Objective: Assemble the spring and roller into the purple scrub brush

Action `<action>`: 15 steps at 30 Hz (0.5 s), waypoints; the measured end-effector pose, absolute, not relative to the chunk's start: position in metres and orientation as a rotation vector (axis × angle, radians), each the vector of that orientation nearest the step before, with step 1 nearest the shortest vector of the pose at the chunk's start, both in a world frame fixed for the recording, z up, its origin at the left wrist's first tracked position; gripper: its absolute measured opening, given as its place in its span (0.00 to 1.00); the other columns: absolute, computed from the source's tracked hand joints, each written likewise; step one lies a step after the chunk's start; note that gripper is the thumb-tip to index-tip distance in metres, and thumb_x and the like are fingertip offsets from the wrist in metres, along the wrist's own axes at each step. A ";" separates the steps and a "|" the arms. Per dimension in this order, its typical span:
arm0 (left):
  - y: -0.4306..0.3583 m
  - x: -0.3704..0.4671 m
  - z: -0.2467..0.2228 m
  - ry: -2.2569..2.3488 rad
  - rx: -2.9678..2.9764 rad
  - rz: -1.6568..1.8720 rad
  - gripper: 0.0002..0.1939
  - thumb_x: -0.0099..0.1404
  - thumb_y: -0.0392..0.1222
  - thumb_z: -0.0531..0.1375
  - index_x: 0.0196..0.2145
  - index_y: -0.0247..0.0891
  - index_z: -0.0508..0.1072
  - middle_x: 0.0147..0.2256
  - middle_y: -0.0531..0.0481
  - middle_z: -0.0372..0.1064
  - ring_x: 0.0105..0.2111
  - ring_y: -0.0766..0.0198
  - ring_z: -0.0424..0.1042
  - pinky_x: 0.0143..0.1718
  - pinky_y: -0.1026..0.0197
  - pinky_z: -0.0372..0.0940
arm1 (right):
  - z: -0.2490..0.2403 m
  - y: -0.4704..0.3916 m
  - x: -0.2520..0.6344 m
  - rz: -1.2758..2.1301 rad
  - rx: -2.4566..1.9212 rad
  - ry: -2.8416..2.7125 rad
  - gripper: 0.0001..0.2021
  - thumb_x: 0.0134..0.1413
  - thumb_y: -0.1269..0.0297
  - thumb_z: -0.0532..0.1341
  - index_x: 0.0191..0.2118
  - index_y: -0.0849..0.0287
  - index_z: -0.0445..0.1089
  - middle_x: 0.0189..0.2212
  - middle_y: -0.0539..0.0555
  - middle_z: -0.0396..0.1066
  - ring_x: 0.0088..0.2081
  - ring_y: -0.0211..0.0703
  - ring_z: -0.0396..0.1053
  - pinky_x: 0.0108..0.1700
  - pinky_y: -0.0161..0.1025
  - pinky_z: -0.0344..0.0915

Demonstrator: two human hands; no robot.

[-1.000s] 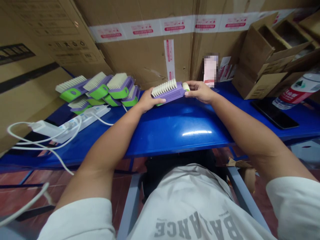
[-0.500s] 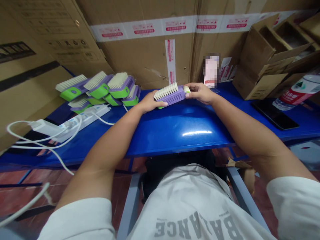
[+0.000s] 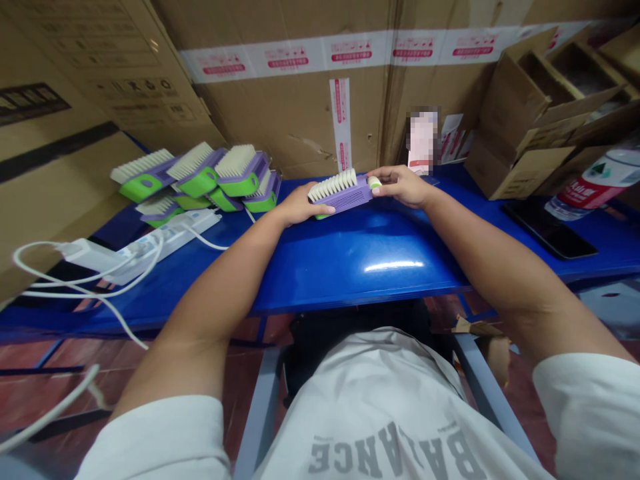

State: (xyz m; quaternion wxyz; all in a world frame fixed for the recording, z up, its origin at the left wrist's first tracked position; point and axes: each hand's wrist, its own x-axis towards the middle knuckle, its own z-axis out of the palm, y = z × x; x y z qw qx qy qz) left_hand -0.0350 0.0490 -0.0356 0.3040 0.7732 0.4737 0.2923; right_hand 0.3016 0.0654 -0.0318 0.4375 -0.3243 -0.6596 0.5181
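Note:
My left hand (image 3: pixel 300 204) is closed around the left end of a purple brush (image 3: pixel 345 197) with rows of cream bristles facing up and away. A bit of green shows under its thumb. At the brush's right end, my right hand (image 3: pixel 405 187) pinches a small white-and-green end piece (image 3: pixel 374 185). Whether that piece is joined to the brush or only held against it, I cannot tell. Both hands are just above the blue table (image 3: pixel 340 267). To the left lies a stack of several purple-and-green brushes (image 3: pixel 195 177), bristles up.
A white power strip (image 3: pixel 165 245) with looping cables lies at the left. Cardboard boxes (image 3: pixel 540 107) stand at the right, near a black phone (image 3: pixel 550 230) and a red-labelled bottle (image 3: pixel 595 183). A large carton (image 3: pixel 290 120) walls off the back.
The brush has dipped very slightly at its right end, and the end piece has shifted a little with it. Both hands keep nearly the same place and grip.

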 end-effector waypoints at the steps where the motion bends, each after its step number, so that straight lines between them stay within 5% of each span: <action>1: 0.049 -0.035 -0.035 1.255 2.047 0.775 0.49 0.48 0.68 0.81 0.62 0.39 0.82 0.67 0.37 0.84 0.70 0.32 0.80 0.76 0.37 0.70 | -0.032 0.066 0.302 1.280 -0.810 -1.644 0.35 0.26 0.52 0.93 0.45 0.57 0.88 0.42 0.53 0.89 0.47 0.48 0.84 0.62 0.48 0.81; 15: 0.045 -0.035 -0.032 1.277 2.063 0.743 0.52 0.48 0.67 0.81 0.65 0.38 0.80 0.68 0.36 0.83 0.70 0.32 0.79 0.75 0.37 0.70 | -0.023 0.065 0.304 1.258 -0.863 -1.691 0.35 0.25 0.59 0.93 0.45 0.58 0.87 0.42 0.56 0.90 0.48 0.51 0.86 0.63 0.51 0.84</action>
